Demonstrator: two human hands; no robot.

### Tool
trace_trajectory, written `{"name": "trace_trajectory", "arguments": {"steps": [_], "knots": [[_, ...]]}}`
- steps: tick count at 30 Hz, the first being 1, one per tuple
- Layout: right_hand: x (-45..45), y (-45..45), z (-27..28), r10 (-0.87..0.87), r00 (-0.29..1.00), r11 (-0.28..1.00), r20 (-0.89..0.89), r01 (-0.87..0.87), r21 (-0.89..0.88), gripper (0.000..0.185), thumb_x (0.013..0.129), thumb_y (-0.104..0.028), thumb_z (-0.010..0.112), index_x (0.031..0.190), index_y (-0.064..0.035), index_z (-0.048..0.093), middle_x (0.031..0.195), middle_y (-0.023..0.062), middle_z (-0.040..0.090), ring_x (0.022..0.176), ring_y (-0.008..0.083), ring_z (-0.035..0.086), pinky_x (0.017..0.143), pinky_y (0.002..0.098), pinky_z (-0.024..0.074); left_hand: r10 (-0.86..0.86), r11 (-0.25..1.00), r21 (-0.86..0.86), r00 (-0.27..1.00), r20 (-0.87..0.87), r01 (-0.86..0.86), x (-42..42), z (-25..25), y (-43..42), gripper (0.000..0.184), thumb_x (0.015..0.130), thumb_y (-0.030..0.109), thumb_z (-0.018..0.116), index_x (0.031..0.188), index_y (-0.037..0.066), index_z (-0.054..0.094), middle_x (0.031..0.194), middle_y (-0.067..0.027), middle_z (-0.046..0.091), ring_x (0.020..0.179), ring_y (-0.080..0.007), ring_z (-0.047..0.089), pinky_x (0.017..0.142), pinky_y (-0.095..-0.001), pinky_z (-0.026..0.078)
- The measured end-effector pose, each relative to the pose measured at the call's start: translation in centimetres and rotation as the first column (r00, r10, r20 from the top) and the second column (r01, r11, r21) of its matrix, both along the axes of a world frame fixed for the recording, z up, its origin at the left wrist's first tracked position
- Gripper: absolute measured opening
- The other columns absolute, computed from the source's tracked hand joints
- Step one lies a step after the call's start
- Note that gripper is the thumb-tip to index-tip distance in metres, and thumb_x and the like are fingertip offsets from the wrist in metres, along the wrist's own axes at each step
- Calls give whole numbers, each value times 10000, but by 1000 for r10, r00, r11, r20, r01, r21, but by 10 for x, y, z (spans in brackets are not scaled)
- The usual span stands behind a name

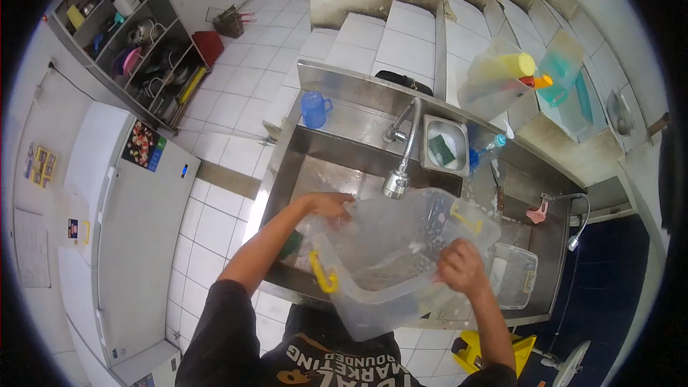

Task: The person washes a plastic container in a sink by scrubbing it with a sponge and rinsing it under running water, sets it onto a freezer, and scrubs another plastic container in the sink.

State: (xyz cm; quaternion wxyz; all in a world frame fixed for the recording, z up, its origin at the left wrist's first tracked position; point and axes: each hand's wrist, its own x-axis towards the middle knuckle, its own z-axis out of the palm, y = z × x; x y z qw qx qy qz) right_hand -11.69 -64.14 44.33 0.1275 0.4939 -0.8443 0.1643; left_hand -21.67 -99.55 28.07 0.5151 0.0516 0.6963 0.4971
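A large translucent plastic storage box [387, 294] with yellow handle clips is tilted over the steel sink, its open top facing up toward me. My left hand [331, 208] is closed at the box's far left rim, with some fingers hidden by the plastic. On the right side, my right hand [461, 266] has its fingers wrapped around the rim. The flexible faucet [396, 183] hangs just beyond the box. Part of the sink basin [322, 172] shows behind it, and something green [290, 245] lies in the basin by my left forearm.
A blue mug [314, 110] stands on the sink ledge. Beside the faucet is a steel tray [433, 129] with a green scouring pad. A blue-topped bottle [487, 150] stands nearby. Another clear container [517, 276] sits in the right basin. Tiled steps [408, 29] rise behind.
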Motion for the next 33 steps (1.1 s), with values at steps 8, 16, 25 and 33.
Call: {"name": "trace_trajectory", "arguments": {"steps": [8, 16, 25, 33], "knots": [[-3, 12, 54, -447, 893, 894, -59, 448, 15, 236, 872, -235, 598, 1000, -40, 632, 1133, 146, 604, 1029, 358, 568, 918, 504, 444, -64, 939, 341, 995, 72, 35, 91, 13, 20, 599, 881, 147, 569, 1422, 76, 321, 1161, -160, 619, 800, -231, 661, 619, -319, 552], [80, -76, 144, -452, 869, 862, 202, 368, 348, 320, 796, -251, 623, 1057, -68, 657, 1072, 161, 639, 1090, 355, 564, 1029, 521, 382, 365, 901, 233, 929, 55, -367, 199, 59, 63, 517, 819, -21, 524, 1327, -7, 434, 1227, -161, 590, 1001, -209, 592, 668, -306, 515], [38, -56, 97, -152, 988, 974, -16, 152, 167, 139, 681, -193, 583, 604, -92, 528, 621, 50, 486, 584, 257, 490, 637, 393, 442, 407, 760, 194, 687, 602, -620, 189, 106, 47, 515, 910, 231, 520, 1354, -8, 419, 1219, -164, 561, 848, -229, 634, 649, -299, 541], [-11, -25, 126, -305, 930, 924, 206, 341, -171, 229, 706, -248, 521, 552, -80, 500, 549, 55, 493, 537, 251, 480, 695, 381, 435, 776, 631, 196, 615, -143, -751, 74, -72, -32, 608, 903, 542, 400, 1322, 104, 454, 1219, -136, 530, 995, -298, 562, 927, -424, 411]]}}
